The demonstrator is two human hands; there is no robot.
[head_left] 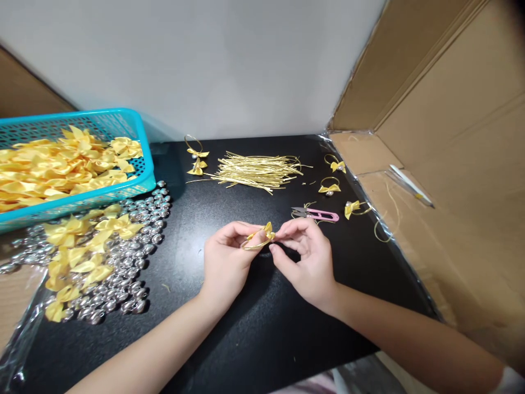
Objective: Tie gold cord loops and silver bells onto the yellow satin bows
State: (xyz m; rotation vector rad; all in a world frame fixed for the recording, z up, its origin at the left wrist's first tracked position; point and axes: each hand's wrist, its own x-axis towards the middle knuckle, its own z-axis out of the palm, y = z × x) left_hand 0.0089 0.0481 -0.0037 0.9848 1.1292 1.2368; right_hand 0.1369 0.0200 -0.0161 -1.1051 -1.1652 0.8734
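My left hand (pixel 227 257) is closed, pinching a yellow ribbon bow (pixel 268 230) with a loop of gold cord (pixel 256 246) between thumb and fingers. From the other side, the fingertips of my right hand (pixel 307 257) close on the bow's right edge, its thumb just below. The fingers partly cover the middle of the bow. Both hands are held over the black tabletop (pixel 241 339). Just beyond my right hand lies a pair of pink-handled thread snips (pixel 324 214), with bits of gold cord around it.
A blue basket (pixel 141 142) of yellow bows stands at the left. Loose bows (pixel 98 241) lie on small silver bell-like beads (pixel 135 284). Gold cords (pixel 258 171) are heaped at the back. Several looped bows (pixel 330 189) lie around; a white pen-like tool (pixel 410 186) rests on cardboard at right.
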